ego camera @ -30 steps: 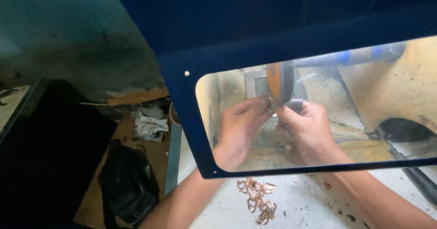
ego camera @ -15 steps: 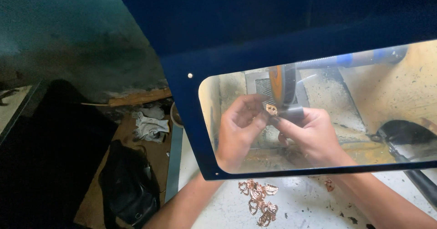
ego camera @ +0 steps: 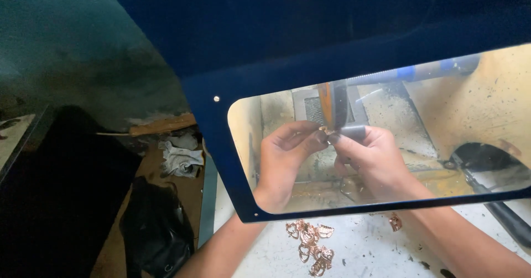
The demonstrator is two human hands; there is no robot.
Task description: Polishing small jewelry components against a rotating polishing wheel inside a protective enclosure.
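Pinching one small copper-coloured piece point(ego camera: 323, 130) between fingertips of left hand point(ego camera: 287, 159) and right hand point(ego camera: 370, 159), pressed against the orange wheel point(ego camera: 327, 104) just above the grip, behind the window; copper heart-shaped pieces point(ego camera: 310, 244) heaped below, seemingly unworked.

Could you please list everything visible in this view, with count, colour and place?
Small metal piece: one, coppery, pinched between both hands at the wheel.
Wheel: one, orange and dark, upright behind the shield.
Shield: one, dark blue frame with a clear window, across the top.
Heart-shaped pieces: a pile, copper, on the white bench below.
Bag: one, black, on the floor at left.
Rag: one, grey-white, on the floor.
Left hand: behind the window.
Right hand: behind the window.
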